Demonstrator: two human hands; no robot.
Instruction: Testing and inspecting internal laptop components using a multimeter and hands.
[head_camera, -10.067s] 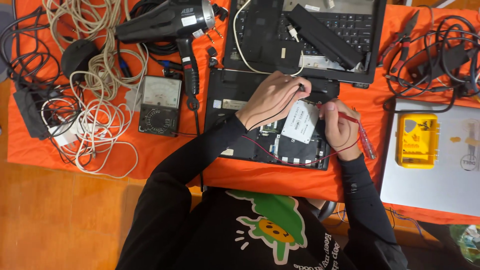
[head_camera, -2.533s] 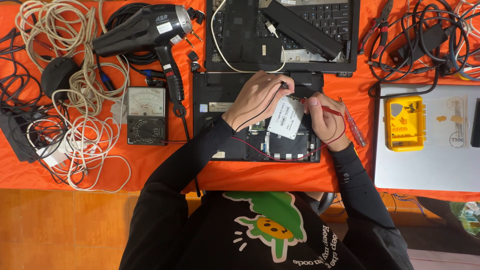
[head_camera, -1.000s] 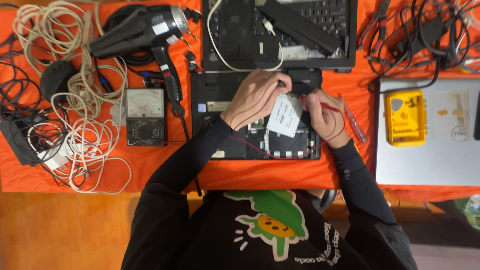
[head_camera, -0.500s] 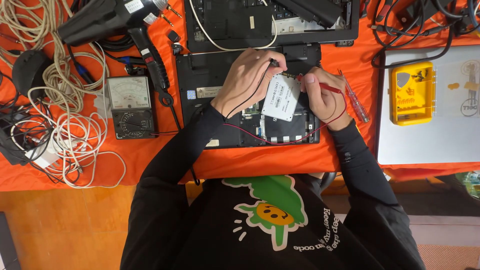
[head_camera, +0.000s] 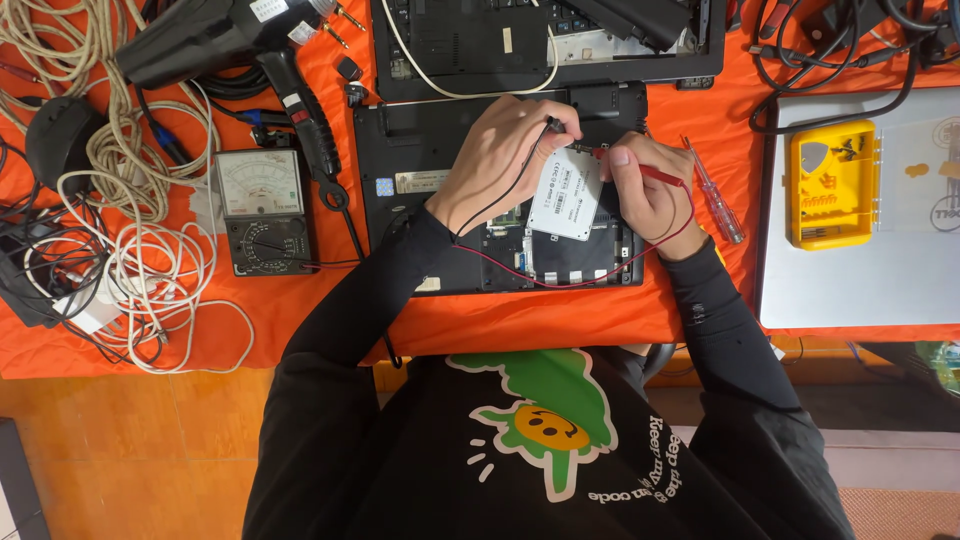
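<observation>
An opened black laptop base (head_camera: 420, 160) lies upside down on the orange cloth. A flat silver drive (head_camera: 565, 195) rests tilted over its open bay. My left hand (head_camera: 500, 160) pinches a black test probe (head_camera: 553, 125) at the drive's top edge. My right hand (head_camera: 645, 190) grips a red test probe (head_camera: 640, 170) whose tip meets the same spot. Red and black leads (head_camera: 560, 283) loop back across the laptop toward the analog multimeter (head_camera: 262, 210) on the left.
A black heat gun (head_camera: 230, 40) and tangled white cords (head_camera: 130, 250) lie at left. Another dismantled laptop (head_camera: 450, 40) sits behind. A screwdriver (head_camera: 712, 205), a yellow bit case (head_camera: 835, 185) on a silver laptop (head_camera: 870, 280), and black cables (head_camera: 840, 50) are at right.
The view has shifted slightly over the table. Both hands stay on the probes at the drive's top edge, with the tips drawn closer together.
</observation>
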